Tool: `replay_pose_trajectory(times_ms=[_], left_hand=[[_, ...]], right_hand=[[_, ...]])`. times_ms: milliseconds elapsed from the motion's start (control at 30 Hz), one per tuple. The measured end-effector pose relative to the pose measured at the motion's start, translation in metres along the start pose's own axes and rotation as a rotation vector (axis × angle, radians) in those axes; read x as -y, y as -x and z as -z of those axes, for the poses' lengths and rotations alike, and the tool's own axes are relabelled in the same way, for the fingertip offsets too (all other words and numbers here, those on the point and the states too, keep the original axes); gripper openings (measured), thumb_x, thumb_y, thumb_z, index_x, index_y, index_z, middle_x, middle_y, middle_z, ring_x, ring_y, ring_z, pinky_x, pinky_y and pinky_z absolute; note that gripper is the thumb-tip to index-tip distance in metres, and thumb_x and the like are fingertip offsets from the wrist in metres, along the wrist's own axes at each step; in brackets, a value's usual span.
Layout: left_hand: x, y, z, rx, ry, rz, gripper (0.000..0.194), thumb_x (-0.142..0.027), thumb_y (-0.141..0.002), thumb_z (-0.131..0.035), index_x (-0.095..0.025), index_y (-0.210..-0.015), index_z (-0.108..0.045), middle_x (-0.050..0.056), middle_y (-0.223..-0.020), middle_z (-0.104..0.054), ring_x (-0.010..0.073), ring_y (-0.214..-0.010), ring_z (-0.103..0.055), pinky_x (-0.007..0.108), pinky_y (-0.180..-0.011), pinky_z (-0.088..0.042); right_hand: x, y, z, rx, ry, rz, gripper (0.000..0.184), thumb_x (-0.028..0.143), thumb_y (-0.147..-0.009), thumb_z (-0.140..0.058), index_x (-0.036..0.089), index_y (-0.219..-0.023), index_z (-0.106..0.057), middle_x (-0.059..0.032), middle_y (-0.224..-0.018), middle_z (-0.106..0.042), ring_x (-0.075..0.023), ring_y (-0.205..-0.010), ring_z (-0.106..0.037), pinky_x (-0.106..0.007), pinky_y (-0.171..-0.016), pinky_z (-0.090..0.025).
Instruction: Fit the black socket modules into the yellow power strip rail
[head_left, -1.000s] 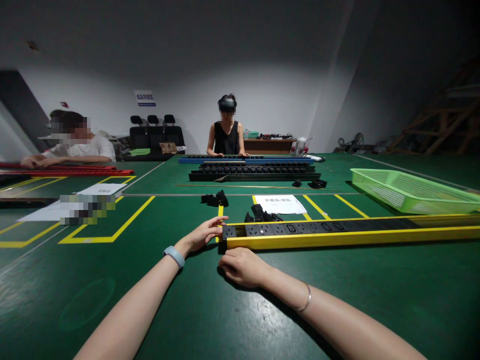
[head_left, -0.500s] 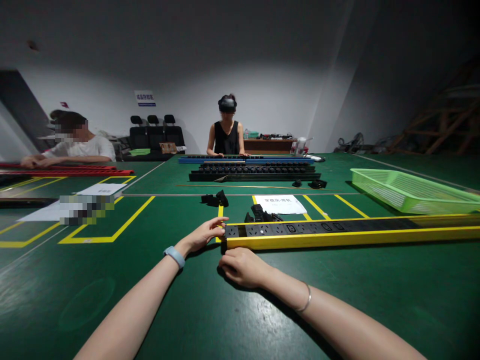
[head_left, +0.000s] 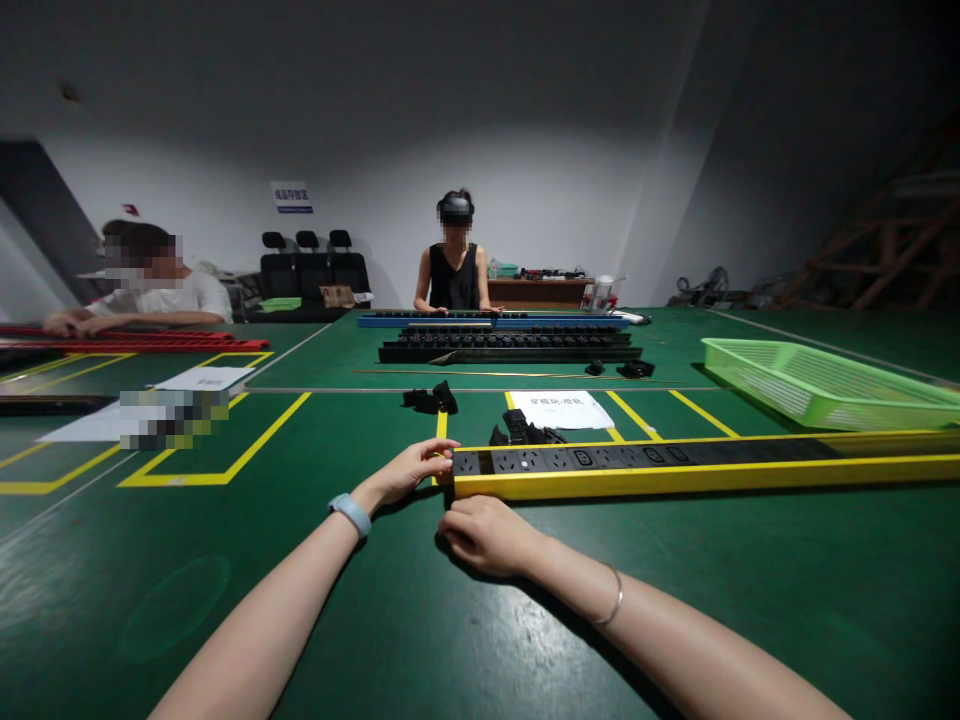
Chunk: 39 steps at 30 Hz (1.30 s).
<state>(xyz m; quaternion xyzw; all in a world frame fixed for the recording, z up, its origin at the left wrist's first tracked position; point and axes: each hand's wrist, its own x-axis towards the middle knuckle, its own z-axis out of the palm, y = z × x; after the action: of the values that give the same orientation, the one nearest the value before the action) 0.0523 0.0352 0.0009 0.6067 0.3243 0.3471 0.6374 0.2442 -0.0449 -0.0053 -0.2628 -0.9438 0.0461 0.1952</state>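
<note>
A long yellow power strip housing lies across the table to the right, with a row of black socket modules in its channel. At its left end is my left hand, a blue band on the wrist. Thumb and fingertips close on the end socket module; their exact grip is partly hidden. My right hand is curled against the near side of the housing, close to the same end. Its fingertips are tucked under, so whatever they hold is hidden.
Loose black modules and black pieces lie behind the housing, near a printed sheet. A green basket stands at right. Black and blue rails lie farther back. Two people work across the table, one by red rails.
The fingers of my left hand have drawn in slightly at the strip's end. The strip's end appears a little farther right. My right hand has barely moved.
</note>
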Motion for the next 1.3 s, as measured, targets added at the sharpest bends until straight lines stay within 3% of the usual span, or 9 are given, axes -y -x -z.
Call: replay_pose_trajectory(times_ms=[133,633,1300], left_hand=[[0.0002,-0.0008,0.0011,-0.003,0.045,-0.007,0.05,-0.024,-0.072,-0.074,-0.016,-0.119,-0.059,0.001,-0.085,-0.056,0.0105,-0.073,-0.054,0.025,-0.07,-0.041],[-0.0015,0.0004,0.002,-0.023,0.107,0.039,0.048,-0.022,-0.071,-0.076,-0.016,-0.116,-0.058,0.007,-0.1,-0.06,0.0145,-0.088,-0.059,0.023,-0.071,-0.044],[-0.0005,-0.0009,0.0011,-0.056,0.125,0.054,0.049,-0.025,-0.067,-0.08,-0.014,-0.111,-0.059,0.008,-0.096,-0.067,0.011,-0.077,-0.06,0.022,-0.066,-0.042]], right_hand=[[0.0,0.0,0.0002,-0.002,0.013,-0.002,0.009,0.022,-0.087,-0.052,0.019,-0.091,-0.06,-0.0016,-0.079,-0.063,-0.0123,-0.067,-0.053,-0.023,-0.063,-0.035],[-0.0009,0.0004,-0.0014,0.006,0.008,0.002,0.01,0.023,-0.087,-0.051,0.019,-0.092,-0.06,-0.0019,-0.08,-0.063,-0.0124,-0.068,-0.054,-0.023,-0.064,-0.036],[-0.0015,0.0003,-0.0021,0.015,0.009,0.002,0.01,0.022,-0.087,-0.053,0.019,-0.092,-0.06,-0.0017,-0.081,-0.063,-0.0122,-0.068,-0.054,-0.023,-0.064,-0.036]])
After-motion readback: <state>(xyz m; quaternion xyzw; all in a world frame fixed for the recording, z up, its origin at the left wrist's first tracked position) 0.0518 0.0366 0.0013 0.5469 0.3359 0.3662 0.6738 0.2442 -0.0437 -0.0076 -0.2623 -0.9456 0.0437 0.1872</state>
